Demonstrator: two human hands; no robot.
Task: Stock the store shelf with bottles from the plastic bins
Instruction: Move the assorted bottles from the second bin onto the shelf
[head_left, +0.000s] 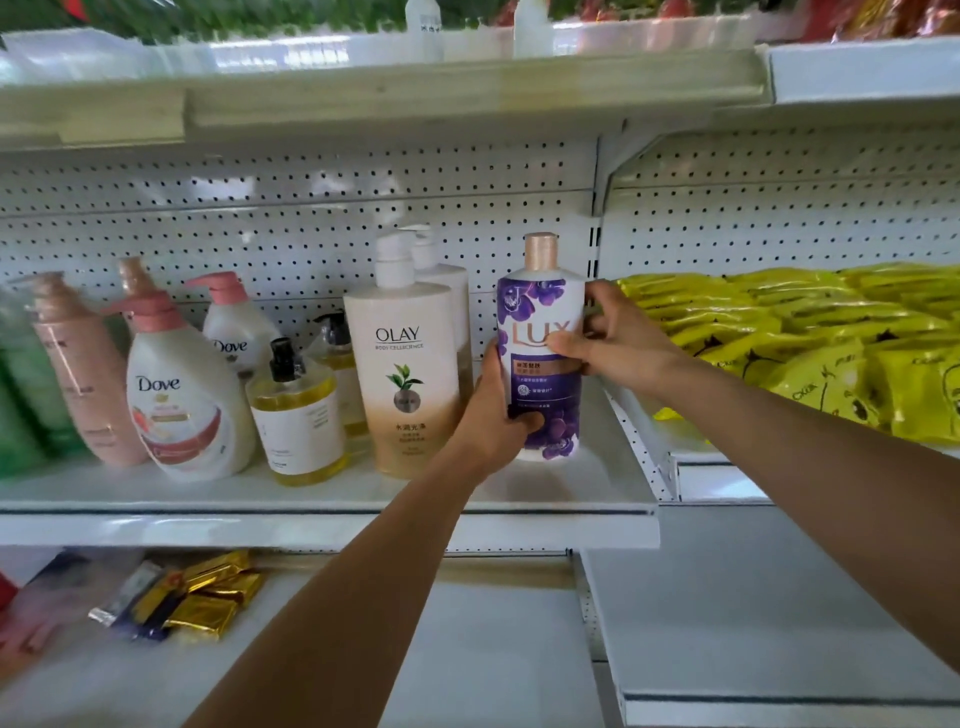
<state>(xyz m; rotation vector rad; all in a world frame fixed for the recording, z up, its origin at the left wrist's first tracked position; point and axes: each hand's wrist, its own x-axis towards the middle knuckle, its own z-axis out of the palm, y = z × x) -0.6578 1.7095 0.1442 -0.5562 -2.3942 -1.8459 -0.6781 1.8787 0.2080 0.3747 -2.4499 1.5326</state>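
Head view: tall purple-and-white plastic Lux bottle (540, 353), upright on the white metal shelf (322, 512) beside the beige Olay pump bottle (408, 384), gripped low by the left hand (493, 410) and high by the right hand (618, 340), fingers curled round it.

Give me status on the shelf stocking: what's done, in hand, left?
Done: Dove bottles, amber pump bottles and Olay bottles stand on the shelf. In hand: the purple Lux bottle is upright at the row's right end, left hand gripping low, right hand higher up. Left: release it. The bins are out of view, so the remaining stock can't be judged.
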